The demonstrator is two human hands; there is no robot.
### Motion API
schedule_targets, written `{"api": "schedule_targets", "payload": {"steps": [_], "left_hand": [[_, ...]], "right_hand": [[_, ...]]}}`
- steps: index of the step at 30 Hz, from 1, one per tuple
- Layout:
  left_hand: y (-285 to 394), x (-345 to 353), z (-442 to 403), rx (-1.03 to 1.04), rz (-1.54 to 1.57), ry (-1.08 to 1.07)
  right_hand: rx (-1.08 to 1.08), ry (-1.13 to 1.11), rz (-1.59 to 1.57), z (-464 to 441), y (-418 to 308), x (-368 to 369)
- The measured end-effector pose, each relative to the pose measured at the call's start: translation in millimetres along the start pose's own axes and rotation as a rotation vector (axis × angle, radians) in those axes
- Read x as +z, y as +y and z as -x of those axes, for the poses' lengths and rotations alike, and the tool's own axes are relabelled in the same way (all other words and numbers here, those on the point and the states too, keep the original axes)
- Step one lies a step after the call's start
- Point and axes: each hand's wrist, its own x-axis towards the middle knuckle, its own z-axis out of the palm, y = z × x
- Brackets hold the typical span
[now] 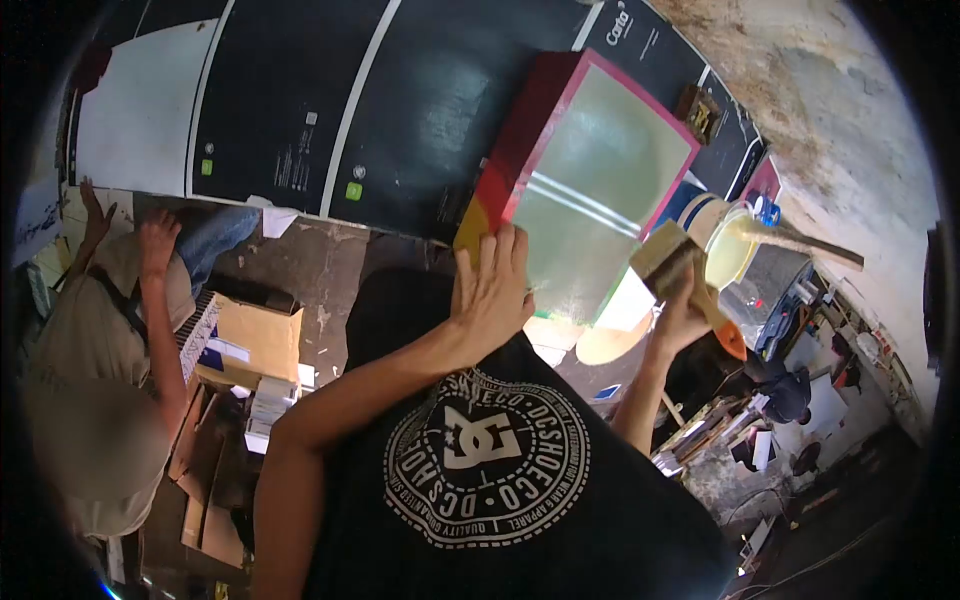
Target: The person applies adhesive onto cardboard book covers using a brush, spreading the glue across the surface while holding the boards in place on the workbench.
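The right hand (683, 318) is closed around a broad flat brush (667, 260) with an orange-tipped handle; the left hand (492, 298) touches the near left corner of a pink-rimmed, pale green rectangular frame (610, 145), its grip unclear. The frame sits toward the right end of the black-panelled table (275, 100), at the near edge.
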Motion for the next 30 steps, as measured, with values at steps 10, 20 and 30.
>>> {"api": "schedule_targets", "payload": {"steps": [10, 20, 30], "left_hand": [[-10.2, -55.7, -114.2, -0.138, 0.166, -0.093], [73.1, -108.4, -267.0, 0.363, -0.523, -0.052], [-22.4, -173.6, -218.3, -0.090, -0.700, -0.071]], "right_hand": [[0.083, -0.072, -0.083, 25.9, -34.0, 54.9], [0.081, -0.078, -0.072, 26.9, -39.4, 50.4], [-0.005, -0.039, -0.172, 28.6, -27.4, 52.4]]}}
